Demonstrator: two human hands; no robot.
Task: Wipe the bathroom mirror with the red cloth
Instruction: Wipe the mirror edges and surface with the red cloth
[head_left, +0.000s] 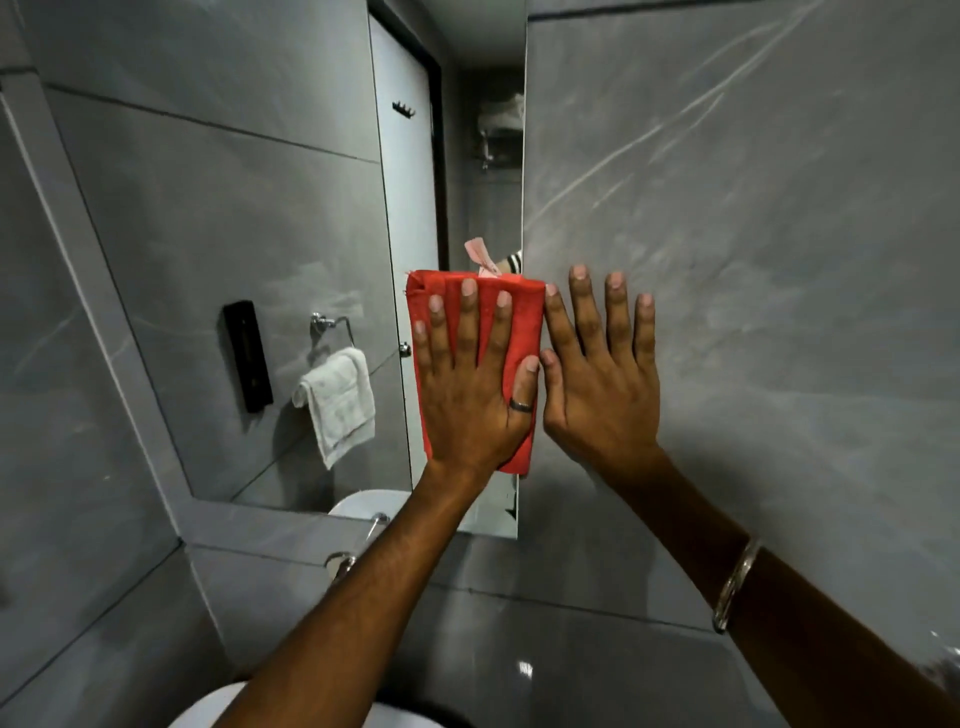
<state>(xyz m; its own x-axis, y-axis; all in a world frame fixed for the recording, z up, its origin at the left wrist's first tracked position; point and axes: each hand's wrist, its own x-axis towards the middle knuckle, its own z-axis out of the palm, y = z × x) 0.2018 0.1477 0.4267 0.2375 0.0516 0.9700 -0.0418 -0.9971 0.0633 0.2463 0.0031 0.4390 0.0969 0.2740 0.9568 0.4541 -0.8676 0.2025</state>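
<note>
Against the right edge of the bathroom mirror (249, 270), the folded red cloth (519, 332) lies pinned flat under the left hand (470, 400), fingers spread open across it. It looks soft, light and limp, likely best pressed by the whole palm rather than pinched. The right hand (602, 384) rests open and empty on the grey wall tile (779, 234) just beside it.

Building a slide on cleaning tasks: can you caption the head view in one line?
Left hand presses a folded red cloth flat on the mirror near its right edge; right hand rests open on the grey wall.
</note>
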